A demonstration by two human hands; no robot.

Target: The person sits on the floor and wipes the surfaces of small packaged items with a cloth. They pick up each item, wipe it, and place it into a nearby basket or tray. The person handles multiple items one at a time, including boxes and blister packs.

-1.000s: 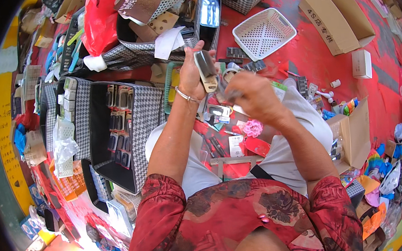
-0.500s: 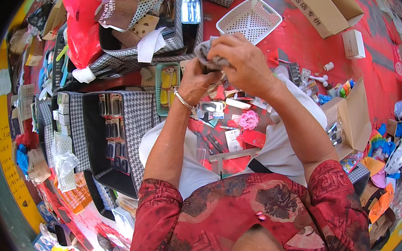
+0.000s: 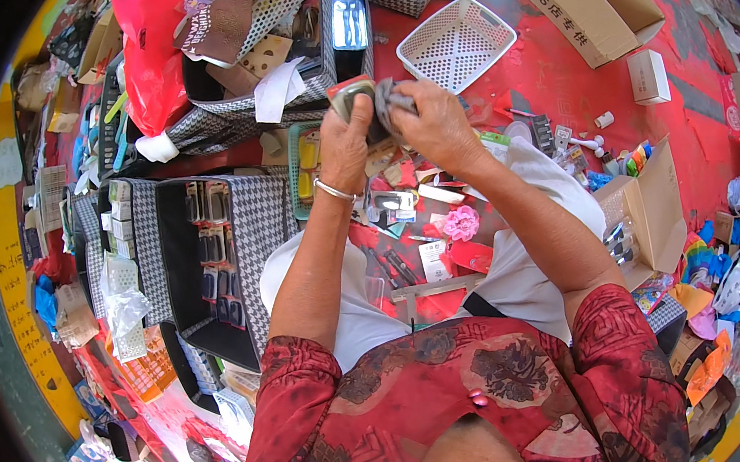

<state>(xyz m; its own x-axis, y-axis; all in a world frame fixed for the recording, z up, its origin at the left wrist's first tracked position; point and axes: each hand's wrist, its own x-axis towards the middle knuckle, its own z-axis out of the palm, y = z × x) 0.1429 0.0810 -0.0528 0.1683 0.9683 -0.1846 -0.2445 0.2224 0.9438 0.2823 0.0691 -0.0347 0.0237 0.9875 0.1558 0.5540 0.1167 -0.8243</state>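
My left hand (image 3: 346,148) is closed round a small flat package (image 3: 350,96) with a red top edge and a greyish-green face; what is inside it I cannot make out. Just to the right, my right hand (image 3: 438,123) grips a crumpled grey cloth (image 3: 390,108), which is bunched against or very close to the package. Both hands are raised over a heap of small goods between my knees. In that heap are a pink flower ornament (image 3: 461,222) and a white card (image 3: 434,261).
A white perforated basket (image 3: 496,57) lies beyond my right hand, with an open cardboard box (image 3: 577,15) farther right. On the left, a houndstooth case (image 3: 261,211) holds rows of packaged items. A green basket (image 3: 300,204) with yellow things stands beside my left wrist.
My hands have drawn slightly apart, and the package has come out from behind the cloth. The left hand has turned and risen a little; the cloth has shifted down beside the package.
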